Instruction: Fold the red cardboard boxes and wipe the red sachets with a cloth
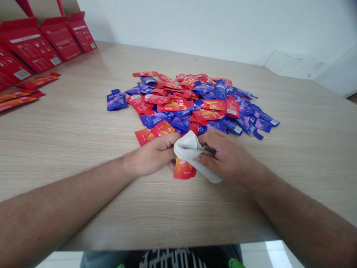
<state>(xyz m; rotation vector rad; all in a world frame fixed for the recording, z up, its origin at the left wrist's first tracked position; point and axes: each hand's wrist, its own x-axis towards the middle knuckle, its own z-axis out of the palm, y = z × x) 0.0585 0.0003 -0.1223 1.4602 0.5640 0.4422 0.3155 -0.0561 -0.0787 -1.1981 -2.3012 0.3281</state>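
My right hand (223, 156) grips a folded white cloth (192, 147) near the front middle of the table. Just left of it, my left hand (156, 152) is closed on a red-orange sachet (184, 170); its lower end sticks out below the cloth. The cloth lies against the upper part of this sachet, partly covering it. Right behind both hands spreads a heap of small red and blue-purple sachets (181, 104), and two orange-red ones (161, 128) lie by my left hand.
Red printed boxes (30, 44) with raised flaps stand at the back left. Several flat red-orange packets (21, 95) lie before them. A single blue sachet (116, 100) lies left of the heap. The wooden table (69, 149) meets a white wall (209, 29) behind.
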